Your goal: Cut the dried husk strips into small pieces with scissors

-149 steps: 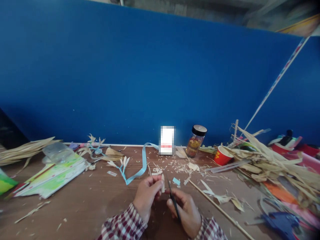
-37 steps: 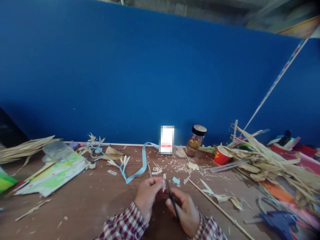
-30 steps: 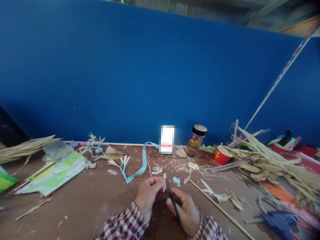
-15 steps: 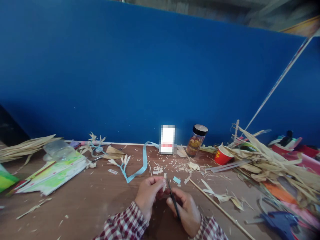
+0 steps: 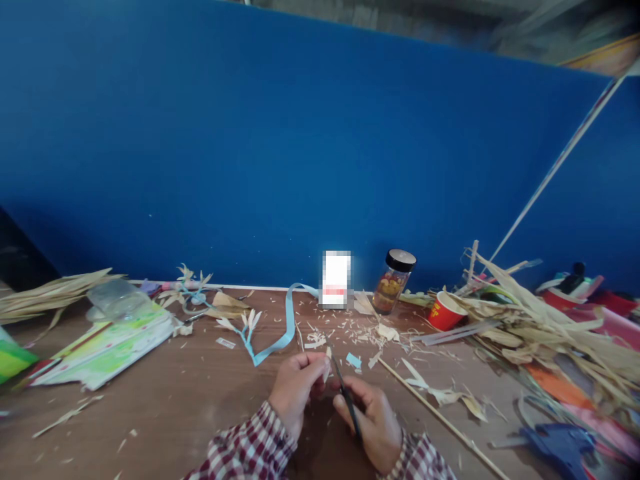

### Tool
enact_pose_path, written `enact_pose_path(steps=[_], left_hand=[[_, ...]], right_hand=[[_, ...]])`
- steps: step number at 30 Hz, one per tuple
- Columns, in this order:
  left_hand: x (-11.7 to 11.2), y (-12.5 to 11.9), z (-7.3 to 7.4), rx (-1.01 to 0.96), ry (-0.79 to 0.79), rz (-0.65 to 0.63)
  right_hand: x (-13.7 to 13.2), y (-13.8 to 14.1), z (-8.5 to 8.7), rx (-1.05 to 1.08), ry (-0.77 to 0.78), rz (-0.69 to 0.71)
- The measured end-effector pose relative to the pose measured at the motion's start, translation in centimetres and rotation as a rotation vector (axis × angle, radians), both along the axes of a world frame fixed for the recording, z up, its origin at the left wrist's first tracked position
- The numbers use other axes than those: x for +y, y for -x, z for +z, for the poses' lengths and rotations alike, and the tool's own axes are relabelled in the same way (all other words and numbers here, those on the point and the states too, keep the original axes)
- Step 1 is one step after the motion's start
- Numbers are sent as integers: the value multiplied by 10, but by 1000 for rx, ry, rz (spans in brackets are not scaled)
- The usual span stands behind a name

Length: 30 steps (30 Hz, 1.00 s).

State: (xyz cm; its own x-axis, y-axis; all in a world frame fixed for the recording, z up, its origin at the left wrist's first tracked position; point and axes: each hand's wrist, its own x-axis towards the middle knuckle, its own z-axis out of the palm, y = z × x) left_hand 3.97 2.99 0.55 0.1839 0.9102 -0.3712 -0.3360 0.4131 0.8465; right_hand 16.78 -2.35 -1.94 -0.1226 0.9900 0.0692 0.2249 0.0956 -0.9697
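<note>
Close to the middle of the table, my left hand (image 5: 297, 387) pinches a small pale strip of dried husk (image 5: 327, 370) between thumb and fingertips, its tip poking up. Dark scissors (image 5: 349, 399) are gripped in my right hand (image 5: 373, 417), their narrow blade slanting up beside the strip. The scissors' handles are partly hidden by the fingers. Just beyond my hands lie pale husk clippings (image 5: 316, 339) and a small light-blue scrap (image 5: 353, 361). A husk flower with a blue-wrapped stem (image 5: 247, 333) lies left of them, trailing a blue ribbon (image 5: 289, 320).
A lidded jar (image 5: 393, 283) and a red paper cup (image 5: 447, 311) stand toward the back. Dried husks (image 5: 540, 313) heap up at right, above a blue glue gun (image 5: 560, 443). A thin stick (image 5: 440, 417) lies right of my hands. Painted paper (image 5: 115, 350) is at left.
My left hand and the husk strip have shifted very slightly left. The scissors' blade tip has tilted a little to the left. Everything else stays in place.
</note>
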Motion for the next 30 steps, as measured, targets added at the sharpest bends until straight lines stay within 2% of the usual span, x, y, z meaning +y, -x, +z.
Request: enact_pose_path(steps=[9,20,24,30], left_hand=[[0,2,3,-3,29,28],[2,2,-3,24,-4,-8],[1,2,-4,-34,-19,-10],[-3,2,-3,-110,36,-11]], right_hand=[[5,-1,-10,110,96,-59],[5,0,-11,144,91,-53],[6,1,-10,144,133,-47],[8,-1,-17,168,90,-4]])
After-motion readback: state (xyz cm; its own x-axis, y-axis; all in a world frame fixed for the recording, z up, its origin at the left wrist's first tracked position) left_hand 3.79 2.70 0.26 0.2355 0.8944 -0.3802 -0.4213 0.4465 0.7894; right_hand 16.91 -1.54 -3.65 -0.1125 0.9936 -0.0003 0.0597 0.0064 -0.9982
